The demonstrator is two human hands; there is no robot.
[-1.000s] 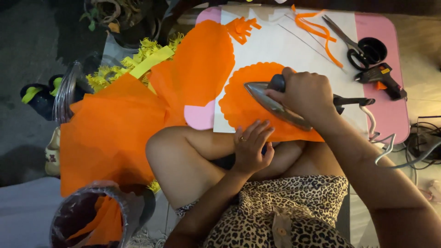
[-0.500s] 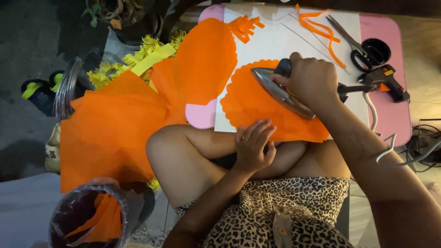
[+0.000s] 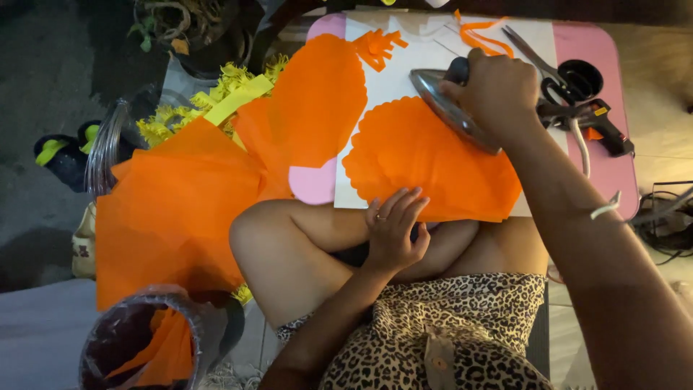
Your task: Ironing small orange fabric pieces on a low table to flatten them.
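On the pink surface [image 3: 619,87]: scissors [image 3: 559,72], glue gun [image 3: 592,119] beside right hand [image 3: 498,90], fingers wrapped around iron [image 3: 451,108]; left hand [image 3: 393,231] fingers spread flat, edging orange paper [image 3: 426,162].

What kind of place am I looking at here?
Probably a home craft spot on the floor: a low pink table with scissors and glue gun, orange paper sheets, and an iron in the right hand.

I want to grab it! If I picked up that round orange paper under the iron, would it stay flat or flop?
Probably flop: the orange paper looks thin, like the sheets draped at left. Likely very light, since the left hand steadies its edge while the iron is on it. Its scalloped rim might tear easily.
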